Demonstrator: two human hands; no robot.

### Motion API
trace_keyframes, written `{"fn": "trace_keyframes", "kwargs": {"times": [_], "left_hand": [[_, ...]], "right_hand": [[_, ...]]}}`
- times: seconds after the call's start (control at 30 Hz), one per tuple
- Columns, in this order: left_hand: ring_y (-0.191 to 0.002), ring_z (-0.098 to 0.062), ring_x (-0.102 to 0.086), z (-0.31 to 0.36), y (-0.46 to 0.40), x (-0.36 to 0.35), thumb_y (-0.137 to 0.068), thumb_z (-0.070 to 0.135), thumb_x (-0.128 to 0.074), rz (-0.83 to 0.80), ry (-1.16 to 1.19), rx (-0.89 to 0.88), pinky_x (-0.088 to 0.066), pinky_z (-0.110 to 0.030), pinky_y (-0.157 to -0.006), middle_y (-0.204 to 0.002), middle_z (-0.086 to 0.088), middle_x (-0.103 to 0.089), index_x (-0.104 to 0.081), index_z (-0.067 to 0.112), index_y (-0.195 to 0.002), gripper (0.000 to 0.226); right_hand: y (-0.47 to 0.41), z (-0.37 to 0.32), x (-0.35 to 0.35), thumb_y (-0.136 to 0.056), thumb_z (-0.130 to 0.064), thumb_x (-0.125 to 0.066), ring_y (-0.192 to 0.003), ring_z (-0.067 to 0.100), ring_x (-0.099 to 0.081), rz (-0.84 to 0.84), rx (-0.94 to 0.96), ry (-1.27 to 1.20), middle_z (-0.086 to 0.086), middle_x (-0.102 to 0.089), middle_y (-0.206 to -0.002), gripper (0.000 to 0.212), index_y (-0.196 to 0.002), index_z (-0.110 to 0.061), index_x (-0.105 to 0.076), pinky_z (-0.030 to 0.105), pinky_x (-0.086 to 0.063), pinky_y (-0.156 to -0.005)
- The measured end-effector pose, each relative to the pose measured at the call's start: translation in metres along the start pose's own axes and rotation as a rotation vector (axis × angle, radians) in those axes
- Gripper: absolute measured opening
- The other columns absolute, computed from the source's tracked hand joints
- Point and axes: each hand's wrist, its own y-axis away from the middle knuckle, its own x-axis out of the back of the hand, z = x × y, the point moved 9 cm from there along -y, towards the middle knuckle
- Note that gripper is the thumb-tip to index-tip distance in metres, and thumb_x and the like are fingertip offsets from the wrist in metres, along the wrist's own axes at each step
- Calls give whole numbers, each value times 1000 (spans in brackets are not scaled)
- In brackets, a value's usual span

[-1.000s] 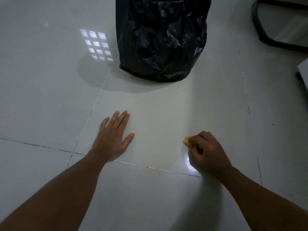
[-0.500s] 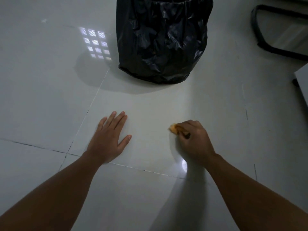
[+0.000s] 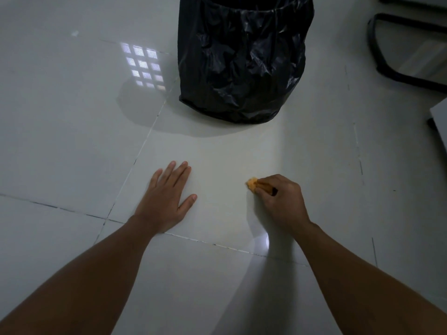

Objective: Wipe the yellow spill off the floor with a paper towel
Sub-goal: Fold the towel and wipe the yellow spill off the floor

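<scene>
The right hand [image 3: 281,199] has its grip closed on a yellow-stained paper towel [image 3: 252,184], a wad pointing left on the floor [image 3: 72,141], in front of the black bin [image 3: 244,59]. The left hand [image 3: 167,197] lies flat and open, nearer the bin's left side.

The left hand [image 3: 167,199] lies flat on the pale tiled floor [image 3: 72,141], fingers spread; the right hand [image 3: 280,201] is closed around a yellow-stained paper towel [image 3: 252,183] pressed to the tile; a bin lined with a black bag [image 3: 244,59] stands beyond.
</scene>
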Motion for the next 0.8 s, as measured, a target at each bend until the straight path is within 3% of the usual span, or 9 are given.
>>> {"fn": "trace_keyframes", "kwargs": {"times": [0.1, 0.43, 0.53, 0.63, 0.8], "left_hand": [[-155, -28, -15, 2, -1, 1, -95, 55, -24, -13, 3, 38, -16, -51, -124, -166, -5, -25, -28, 10, -156, 76], [-149, -24, -30, 6, -10, 24, -89, 60, -10, -49, 98, 94, -29, -43, -118, -158, -5, -39, -41, 14, -149, 82], [-135, -26, -49, 6, -8, 36, -95, 55, -20, -59, 138, 116, -40, -42, -107, -152, -4, -45, -47, 13, -144, 70], [-117, -31, -61, 9, -12, 61, -103, 37, -41, -7, 233, 177, -47, -42, -97, -147, -3, -48, -49, 13, -140, 44], [-120, -26, -58, 30, -47, 116, -103, 33, -44, 77, 264, 118, -47, -41, -98, -144, -1, -49, -49, 14, -140, 42]], "right_hand": [[0, 1, 1, -82, -24, -78, -78, -1, -59, 0, -11, -4, -9, -70, -90, 18, -98, -16, -75, 2, -43, -75], [-9, -11, 6, -82, -18, -76, -84, 11, -64, 20, -15, -9, 0, -72, -95, 20, -101, -12, -75, 20, -52, -80], [-12, -17, 9, -81, -14, -75, -85, 13, -66, 37, -30, -44, 1, -72, -95, 19, -100, -12, -75, 30, -56, -79], [-17, -25, 20, -81, -15, -75, -82, 9, -65, 75, -71, -91, -3, -71, -91, 15, -96, -13, -76, 29, -56, -76], [-47, -59, 41, -81, -15, -74, -79, 8, -64, 96, -47, -97, -3, -70, -87, 12, -92, -13, -76, 29, -56, -74]]}}
